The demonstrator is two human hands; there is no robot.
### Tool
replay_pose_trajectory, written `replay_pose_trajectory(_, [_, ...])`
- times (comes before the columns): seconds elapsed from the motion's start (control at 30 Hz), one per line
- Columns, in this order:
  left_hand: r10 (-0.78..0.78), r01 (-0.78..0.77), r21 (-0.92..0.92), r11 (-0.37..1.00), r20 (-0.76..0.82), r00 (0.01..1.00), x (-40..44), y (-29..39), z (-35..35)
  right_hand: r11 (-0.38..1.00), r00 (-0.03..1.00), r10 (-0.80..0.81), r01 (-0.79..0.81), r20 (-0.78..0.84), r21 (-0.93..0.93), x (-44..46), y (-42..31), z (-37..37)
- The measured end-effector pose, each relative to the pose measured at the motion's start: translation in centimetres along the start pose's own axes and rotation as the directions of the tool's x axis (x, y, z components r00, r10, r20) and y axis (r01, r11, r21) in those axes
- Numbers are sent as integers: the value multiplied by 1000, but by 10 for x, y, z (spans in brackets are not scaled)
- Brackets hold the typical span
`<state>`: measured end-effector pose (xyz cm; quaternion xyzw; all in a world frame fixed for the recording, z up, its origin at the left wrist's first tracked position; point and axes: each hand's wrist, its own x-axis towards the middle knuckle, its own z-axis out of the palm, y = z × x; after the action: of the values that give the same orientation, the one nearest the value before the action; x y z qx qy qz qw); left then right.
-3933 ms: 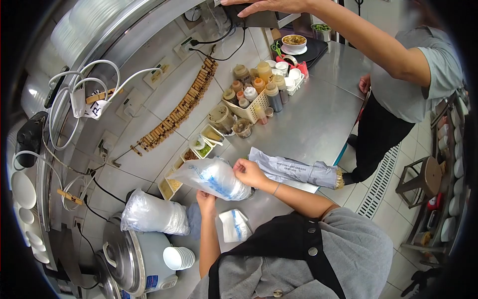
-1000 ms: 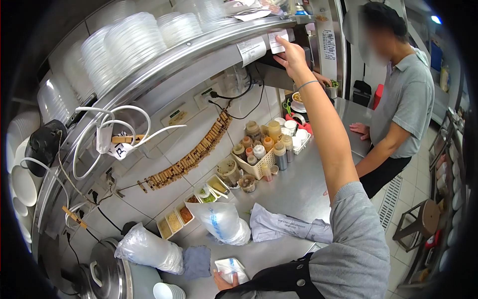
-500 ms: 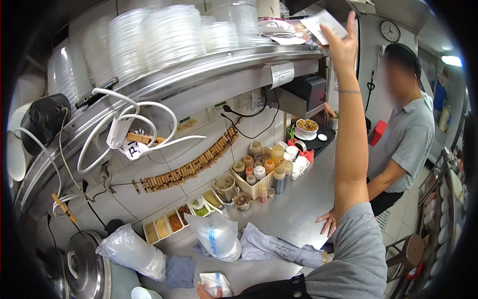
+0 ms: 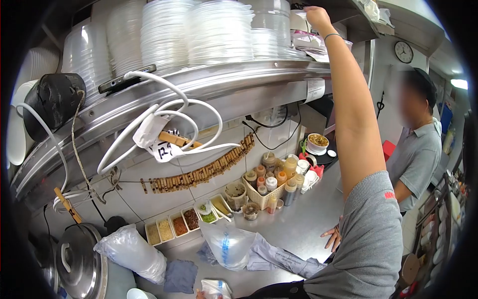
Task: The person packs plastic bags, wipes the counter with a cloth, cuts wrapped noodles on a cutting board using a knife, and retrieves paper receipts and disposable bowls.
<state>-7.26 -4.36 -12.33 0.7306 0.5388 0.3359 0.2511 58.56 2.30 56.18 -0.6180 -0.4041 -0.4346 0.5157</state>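
Right hand (image 4: pixel 319 19) has shifted over the upper shelf (image 4: pixel 269 74), the white slip lost to view

Half a second ago the slip showed clearly against the raised fingers; now they are drawn together beside a pale, rounded thing (image 4: pixel 298 21) and a dark one, and whether the grip has anything in it is too small to tell. The left hand (image 4: pixel 200 294) is at the edge of the white packet (image 4: pixel 216 287), mostly cut off at the bottom, so its grip cannot be judged either.

The step in hand looks like a reach to the shelf's far end, to put down or to pick up; which of the two is unclear. The clear bag (image 4: pixel 234 251) stands on the steel counter (image 4: pixel 294 222), beside the grey wrapped bundle (image 4: pixel 279 256), touched by neither hand.

From here, a next move seems to call for a sure pinch or a clean release up there, then a path back clear of the stacked containers (image 4: pixel 219 32) and the co-worker's hand (image 4: pixel 330 237) on the counter
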Motion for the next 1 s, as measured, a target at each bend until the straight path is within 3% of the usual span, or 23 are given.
replay_pose_trajectory(0.07, [-40,40,6,999,3,999,-1,12,-7,946,925,297,-252,238,-202,5,4,6])
replay_pose_trajectory(0.13, [-73,73,13,997,5,997,-1,23,-14,941,937,276,-217,215,-261,-12,-10,5])
replay_pose_trajectory(0.2, [-110,110,-1,994,3,994,1,32,-18,862,853,326,-91,408,-498,-31,-42,-8])
replay_pose_trajectory(0.23, [-108,108,13,994,12,994,1,31,-18,861,851,328,-90,411,-501,-32,-36,-6])
replay_pose_trajectory(0.33, [-117,118,-27,993,31,993,-1,10,-6,610,762,292,317,577,-727,-26,27,13])
replay_pose_trajectory(0.37, [-124,126,-50,991,41,991,-3,2,-2,624,775,409,148,482,-767,-23,37,17])
replay_pose_trajectory(0.4, [-130,133,-73,988,49,990,-2,-6,4,623,773,412,147,483,-768,-29,28,13])
replay_pose_trajectory(0.47, [-160,169,-145,975,74,984,-3,-24,16,550,908,342,16,243,-835,-59,-25,-9])
replay_pose_trajectory(0.5, [-205,222,-221,950,97,974,-4,-36,23,623,946,301,-102,118,-775,-83,-65,-30])
replay_pose_trajectory(0.53, [-291,327,-350,878,151,945,-6,-46,29,654,992,127,-75,12,-753,-101,-83,-43])
replay_pose_trajectory(0.6, [-466,547,-568,615,298,833,-8,-56,34,833,965,-102,-49,-241,-551,-151,-134,-71])
replay_pose_trajectory(0.63, [-474,558,-589,585,310,824,-9,-59,35,957,943,-190,116,-273,-264,-159,-122,-73])
replay_pose_trajectory(0.67, [-475,564,-587,580,319,820,-5,-66,43,957,907,-256,287,-333,48,-167,-110,-75])
replay_pose_trajectory(0.7, [-188,213,-363,907,103,977,2,-77,45,894,816,-376,443,-439,58,-185,-113,-76])
replay_pose_trajectory(0.73, [192,-192,-30,981,1,981,4,-77,41,754,606,-629,629,-487,-190,-195,-103,-77])
replay_pose_trajectory(0.77, [143,-141,-36,989,44,989,3,-74,37,743,621,-633,655,-462,-138,-215,-93,-76])
replay_pose_trajectory(0.8, [141,-139,-32,990,57,988,4,-65,33,651,513,-741,708,-434,-275,-234,-91,-76])
replay_pose_trajectory(0.93, [174,-172,-48,984,31,984,2,-56,31,700,692,-710,677,-129,-228,-299,-51,-60])
replay_pose_trajectory(1.0, [190,-190,-44,981,4,982,3,-47,28,743,755,-653,622,-63,-248,-309,-35,-46])
